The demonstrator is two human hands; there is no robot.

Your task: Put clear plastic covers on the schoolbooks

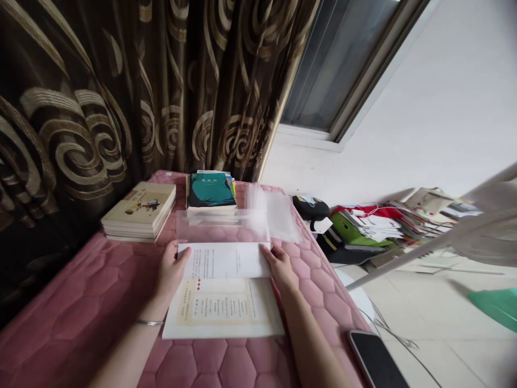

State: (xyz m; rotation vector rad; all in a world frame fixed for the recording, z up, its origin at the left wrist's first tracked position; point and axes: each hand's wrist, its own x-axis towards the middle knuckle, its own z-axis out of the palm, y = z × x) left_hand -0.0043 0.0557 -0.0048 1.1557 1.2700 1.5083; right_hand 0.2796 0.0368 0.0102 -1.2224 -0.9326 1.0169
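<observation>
An open book (226,310) with printed pages lies sideways in front of me, its fold running left to right. My left hand (170,269) grips the upper page's left edge, thumb on top and fingers curled underneath. At the opposite edge, my right hand (281,269) holds the book the same way. Beyond the top edge extends a clear plastic cover (218,229); how it joins the book is hidden. More translucent plastic sheets (278,215) lie just past my right hand.
A pink quilted mattress (226,366) supports everything. At its far end are a stack of beige books (139,207) and a pile topped by a teal book (212,188). A phone (377,358) lies at the right edge. Bags and papers (371,223) sit along the wall.
</observation>
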